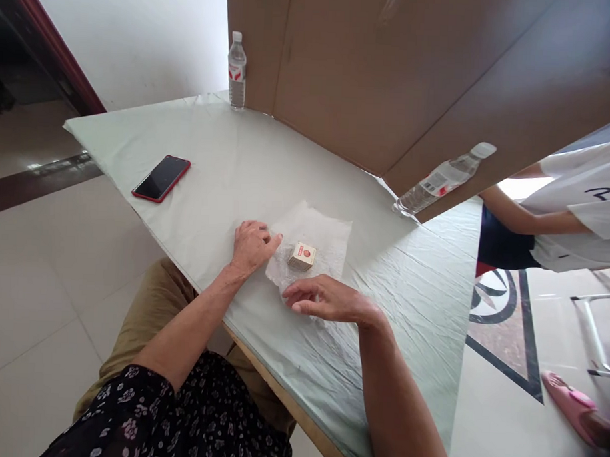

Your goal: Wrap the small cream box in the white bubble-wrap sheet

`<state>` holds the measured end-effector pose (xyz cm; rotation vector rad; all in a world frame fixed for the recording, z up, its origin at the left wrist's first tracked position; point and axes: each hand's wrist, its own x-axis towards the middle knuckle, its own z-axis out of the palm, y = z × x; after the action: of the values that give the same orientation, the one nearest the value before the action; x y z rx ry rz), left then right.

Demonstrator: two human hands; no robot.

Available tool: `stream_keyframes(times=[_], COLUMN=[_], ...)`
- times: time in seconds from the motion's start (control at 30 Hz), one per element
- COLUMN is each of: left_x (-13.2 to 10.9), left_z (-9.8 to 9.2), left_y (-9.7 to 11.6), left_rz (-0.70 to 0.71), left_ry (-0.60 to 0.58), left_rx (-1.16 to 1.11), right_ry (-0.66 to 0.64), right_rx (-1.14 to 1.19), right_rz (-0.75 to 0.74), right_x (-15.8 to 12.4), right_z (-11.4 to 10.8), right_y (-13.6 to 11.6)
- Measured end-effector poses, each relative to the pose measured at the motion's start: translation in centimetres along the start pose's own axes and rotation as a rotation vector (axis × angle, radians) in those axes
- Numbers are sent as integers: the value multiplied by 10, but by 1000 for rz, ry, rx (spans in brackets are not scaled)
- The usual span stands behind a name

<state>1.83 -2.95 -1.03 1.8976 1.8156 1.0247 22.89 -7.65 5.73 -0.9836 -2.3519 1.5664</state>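
Note:
A small cream-coloured box (303, 256) with red print on its top lies on a sheet of clear bubble wrap (335, 237), near its middle. My left hand (252, 245) rests on the table cloth just left of the sheet, holding nothing. Its thumb is stretched toward the sheet's left edge, apart from the fingers. Over the near edge of the wrap is my right hand (327, 298), fingers loosely bent with a gap to the thumb and nothing seen between them. Whether its fingertips touch the wrap I cannot tell. Neither hand touches the box.
A phone with a red case (161, 178) lies to the left. Tall brown cardboard (365, 77) stands across the back, with one water bottle (237, 73) at its left and another bottle (444, 180) at its right. Beyond it sits a person in a white shirt (580, 211).

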Motion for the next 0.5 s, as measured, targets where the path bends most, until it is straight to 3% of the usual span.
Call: stream_keyframes(times=[0.07, 0.13, 0.3, 0.37, 0.5], left_x=[0, 0, -2, -2, -4], left_z=[1, 0, -6, -7, -6], left_y=[-2, -3, -7, -9, -12], left_rz=[0, 8, 36, 53, 69], left_ry=[-17, -38, -193, -243, -259], left_rx=[40, 68, 97, 101, 135], right_ry=[10, 105, 741, 796, 766], right_rx=[-26, -39, -249, -353, -414], right_rz=[18, 49, 96, 81, 95], right_x=[1, 1, 5, 13, 23], right_z=[1, -1, -4, 1, 3], right_y=[0, 3, 23, 34, 51])
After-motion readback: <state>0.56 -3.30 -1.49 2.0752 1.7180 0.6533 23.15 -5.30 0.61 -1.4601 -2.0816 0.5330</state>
